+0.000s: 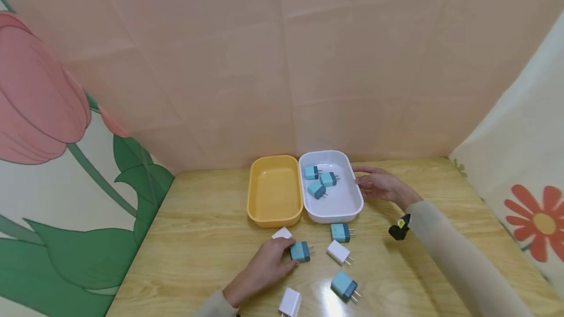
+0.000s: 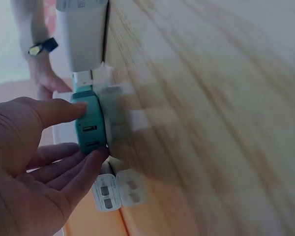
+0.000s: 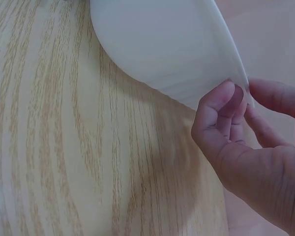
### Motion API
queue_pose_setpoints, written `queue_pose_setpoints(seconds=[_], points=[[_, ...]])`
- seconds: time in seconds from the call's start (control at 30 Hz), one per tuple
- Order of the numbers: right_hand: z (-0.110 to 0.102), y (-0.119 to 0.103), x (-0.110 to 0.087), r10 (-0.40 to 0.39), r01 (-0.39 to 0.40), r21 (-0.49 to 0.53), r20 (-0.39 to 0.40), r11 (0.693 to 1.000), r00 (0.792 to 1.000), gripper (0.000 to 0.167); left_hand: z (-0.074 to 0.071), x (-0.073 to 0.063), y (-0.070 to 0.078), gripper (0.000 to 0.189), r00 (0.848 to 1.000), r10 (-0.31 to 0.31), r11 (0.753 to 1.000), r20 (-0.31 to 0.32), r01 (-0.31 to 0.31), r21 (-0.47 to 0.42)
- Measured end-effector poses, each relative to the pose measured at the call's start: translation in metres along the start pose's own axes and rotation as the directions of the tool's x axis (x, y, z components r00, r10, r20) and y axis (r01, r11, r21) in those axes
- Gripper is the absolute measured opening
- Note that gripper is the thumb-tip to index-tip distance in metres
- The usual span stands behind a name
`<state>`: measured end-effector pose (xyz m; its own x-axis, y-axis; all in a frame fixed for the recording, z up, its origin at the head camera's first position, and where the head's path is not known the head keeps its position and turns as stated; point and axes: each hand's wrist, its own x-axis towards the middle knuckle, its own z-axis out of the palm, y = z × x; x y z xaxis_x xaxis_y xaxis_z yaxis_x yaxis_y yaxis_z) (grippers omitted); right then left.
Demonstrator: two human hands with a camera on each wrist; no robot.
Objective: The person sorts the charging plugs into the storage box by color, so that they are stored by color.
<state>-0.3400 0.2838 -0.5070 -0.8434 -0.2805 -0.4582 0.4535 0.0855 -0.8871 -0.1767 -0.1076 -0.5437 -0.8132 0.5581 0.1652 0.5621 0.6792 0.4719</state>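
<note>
My left hand (image 1: 268, 264) pinches a teal USB charger plug (image 1: 299, 252) by its sides, thumb on one face and fingertips on the other; its two USB ports show in the left wrist view. Close behind that hand lies a white charger plug (image 1: 282, 233), partly covered by the fingers. At the right side of the white tray (image 1: 345, 202), my right hand (image 1: 380, 186) rests its fingertips against the outer wall near the rim, with the fingers loosely bent. Several teal plugs (image 1: 317, 190) lie inside this tray.
A yellow tray (image 1: 275, 194) stands left of the white one, side by side. On the wooden table (image 1: 198, 229) lie two more teal plugs (image 1: 339, 232) and two more white plugs (image 1: 338, 252), prongs pointing various ways. A pink cloth wall (image 1: 229, 87) rises behind the trays.
</note>
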Motion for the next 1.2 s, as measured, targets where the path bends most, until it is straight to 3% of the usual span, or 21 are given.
queue_pose_setpoints(seconds=[0.33, 0.57, 0.8, 1.03, 1.2], points=[[0.0004, 0.0001, 0.0010, 0.004, -0.004, -0.008, 0.003, 1.000, 1.000, 0.068, 0.0025, -0.0007, 0.0009, 0.042, 1.000, 0.014, 1.000, 0.008, -0.014, 0.007], [-0.0004, -0.0003, 0.0011, -0.002, 0.002, -0.005, 0.000, 1.000, 1.000, 0.067, 0.0040, 0.0023, 0.0030, 0.031, 0.999, 0.029, 0.999, 0.015, -0.030, 0.043], [0.0001, 0.0001, -0.0007, 0.007, -0.007, -0.010, -0.020, 1.000, 1.000, 0.066, 0.0031, 0.0026, 0.0037, 0.041, 0.997, -0.006, 0.999, 0.078, 0.004, 0.037], [0.0012, -0.0005, -0.0016, 0.008, -0.008, -0.010, -0.023, 1.000, 1.000, 0.066, 0.0015, 0.0035, -0.0003, 0.044, 0.996, 0.014, 1.000, 0.084, -0.016, 0.025], [0.0010, -0.0014, -0.0005, 0.004, -0.004, -0.003, -0.018, 1.000, 1.000, 0.066, -0.0012, 0.0052, -0.0006, 0.046, 0.994, -0.011, 1.000, 0.105, 0.011, 0.004]])
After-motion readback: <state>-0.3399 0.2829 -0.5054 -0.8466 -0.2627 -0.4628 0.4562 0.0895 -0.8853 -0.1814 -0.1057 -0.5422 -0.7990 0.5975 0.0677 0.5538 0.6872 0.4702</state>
